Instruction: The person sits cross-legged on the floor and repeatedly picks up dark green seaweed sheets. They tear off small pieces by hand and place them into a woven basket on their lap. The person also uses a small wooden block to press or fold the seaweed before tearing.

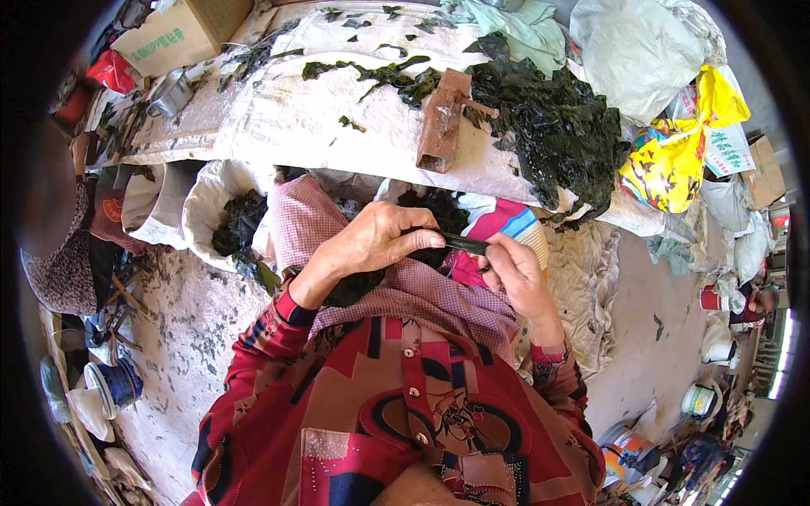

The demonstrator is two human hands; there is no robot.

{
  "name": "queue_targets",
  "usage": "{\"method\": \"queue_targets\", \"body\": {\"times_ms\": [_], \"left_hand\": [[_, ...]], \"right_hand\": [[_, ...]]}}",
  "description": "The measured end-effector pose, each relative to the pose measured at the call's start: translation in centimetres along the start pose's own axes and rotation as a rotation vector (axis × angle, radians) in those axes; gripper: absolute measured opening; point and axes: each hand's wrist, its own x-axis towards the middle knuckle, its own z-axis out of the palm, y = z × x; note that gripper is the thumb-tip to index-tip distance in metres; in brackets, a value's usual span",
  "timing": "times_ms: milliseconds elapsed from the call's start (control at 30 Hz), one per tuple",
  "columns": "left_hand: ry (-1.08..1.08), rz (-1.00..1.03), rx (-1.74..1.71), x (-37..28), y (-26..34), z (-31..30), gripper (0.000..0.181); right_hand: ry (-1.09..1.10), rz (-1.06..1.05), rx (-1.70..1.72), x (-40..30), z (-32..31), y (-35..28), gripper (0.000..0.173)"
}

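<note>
A short folded strip of dark green seaweed, likely kelp [463,242], is stretched between my two hands above my lap. My left hand [383,237] pinches its left end between thumb and fingers. At the other end, my right hand [516,272] grips the strip with curled fingers. Below lies a checked pink cloth [421,288] over my legs, with more dark seaweed beside it. On the white-covered table [278,120] ahead rests a big wet seaweed heap [557,126]. A rusty square metal tube [443,126] with a side bolt stands left of that heap.
To the left, an open white sack [193,212] holds seaweed. A metal cup [171,93] and a cardboard box [183,38] stand at the table's far left. Yellow plastic bags [671,161] lie at right. Another person [60,272] sits at far left. Buckets [629,452] stand lower right.
</note>
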Motion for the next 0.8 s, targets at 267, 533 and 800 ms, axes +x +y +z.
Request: {"method": "queue_targets", "body": {"times_ms": [267, 533, 800], "left_hand": [[0.106, -0.02, -0.649, 0.4, 0.7, 3.0, 0.026], [0.112, -0.138, -0.947, -0.7, 2.0, 3.3, 0.024], [0.48, -0.048, 0.443, -0.9, 0.2, 4.0, 0.021]], "right_hand": [[0.222, -0.413, 0.185, 2.8, 3.4, -1.8, 0.021], [0.105, -0.648, -0.462, 4.3, 4.0, -2.4, 0.023], [0.269, -0.534, -0.908, 4.6, 4.3, 0.2, 0.017]]}}
